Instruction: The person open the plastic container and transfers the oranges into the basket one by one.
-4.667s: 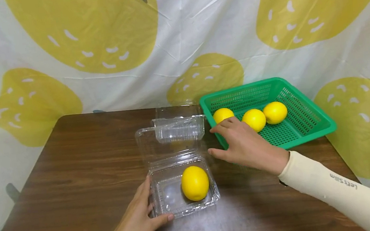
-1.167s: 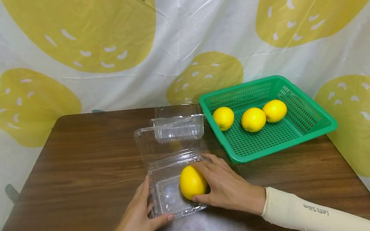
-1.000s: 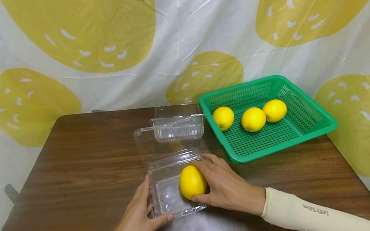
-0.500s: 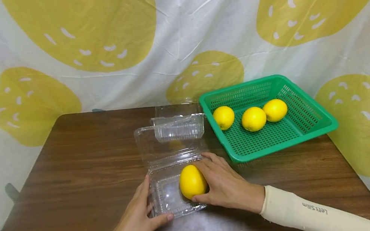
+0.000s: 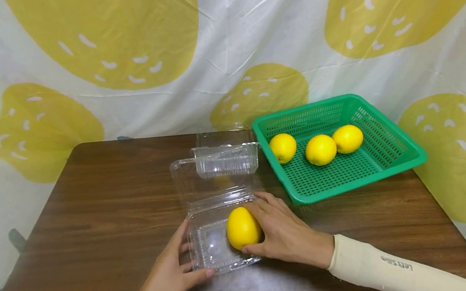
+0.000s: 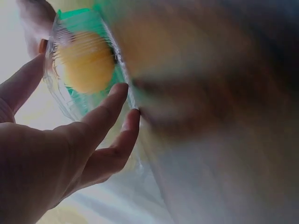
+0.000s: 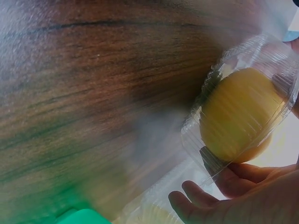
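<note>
An unlatched clear plastic clamshell box (image 5: pixel 211 261) lies on the table, its lid (image 5: pixel 190 183) folded back away from me. One lemon (image 5: pixel 242 230) sits at the right side of its base. My right hand (image 5: pixel 286 232) grips this lemon, the thumb at its near side and fingers behind it; some fingers stay outside the box wall in the right wrist view. My left hand (image 5: pixel 169 268) is at the box's left side with its fingers extended. Two fingertips (image 6: pixel 122 88) are right at the box's edge in the left wrist view.
Behind the lid stands another clear clamshell box (image 5: pixel 226 161). A green perforated basket (image 5: pixel 348 185) at the back right holds three lemons, among them a front one (image 5: pixel 320 150). The brown wooden table (image 5: pixel 109 225) ends at a lemon-print curtain (image 5: pixel 144 112).
Since the oldest frame my right hand has come from the basket to the lemon in the box. The lemon has turned slightly. Just now my left hand has eased slightly leftward, its fingers spreading.
</note>
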{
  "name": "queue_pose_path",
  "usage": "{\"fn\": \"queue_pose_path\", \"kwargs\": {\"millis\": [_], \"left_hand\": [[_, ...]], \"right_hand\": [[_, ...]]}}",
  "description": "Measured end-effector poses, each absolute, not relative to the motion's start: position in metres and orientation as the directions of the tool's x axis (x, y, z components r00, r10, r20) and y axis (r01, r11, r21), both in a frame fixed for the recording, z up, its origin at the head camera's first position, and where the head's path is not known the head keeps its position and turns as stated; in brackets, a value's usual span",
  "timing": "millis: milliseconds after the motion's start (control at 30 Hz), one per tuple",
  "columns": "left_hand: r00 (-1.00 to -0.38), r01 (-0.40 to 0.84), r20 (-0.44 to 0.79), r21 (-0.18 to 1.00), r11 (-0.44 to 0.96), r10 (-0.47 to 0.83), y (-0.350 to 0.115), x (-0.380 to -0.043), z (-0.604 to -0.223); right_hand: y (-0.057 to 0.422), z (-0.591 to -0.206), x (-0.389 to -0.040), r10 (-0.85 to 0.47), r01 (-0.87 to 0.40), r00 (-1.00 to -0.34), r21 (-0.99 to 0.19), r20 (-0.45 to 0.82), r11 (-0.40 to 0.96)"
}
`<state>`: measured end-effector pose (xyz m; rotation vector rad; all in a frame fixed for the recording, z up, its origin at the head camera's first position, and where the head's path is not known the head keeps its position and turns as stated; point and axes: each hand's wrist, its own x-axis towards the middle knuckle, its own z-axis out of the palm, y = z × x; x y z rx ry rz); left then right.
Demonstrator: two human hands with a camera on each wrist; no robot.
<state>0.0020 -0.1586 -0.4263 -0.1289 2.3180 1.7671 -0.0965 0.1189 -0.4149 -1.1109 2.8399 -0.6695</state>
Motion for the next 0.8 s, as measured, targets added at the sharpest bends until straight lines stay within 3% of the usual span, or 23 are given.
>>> {"fn": "queue_pose_path", "kwargs": {"millis": [367,800], "left_hand": [[-0.959,-0.256,-0.267,0.959,0.119,0.096,-0.166,0.002,-0.428],[-0.954,-0.261,-0.267,0.963,0.063,0.136,-0.173,0.0,-0.43]], "right_hand": [[0.12,-0.417,-0.095,-0.656,-0.653,-0.74,-0.399,0.152,0.644],[0.119,-0.416,-0.096,-0.651,-0.647,-0.744,-0.402,0.15,0.648]]}}
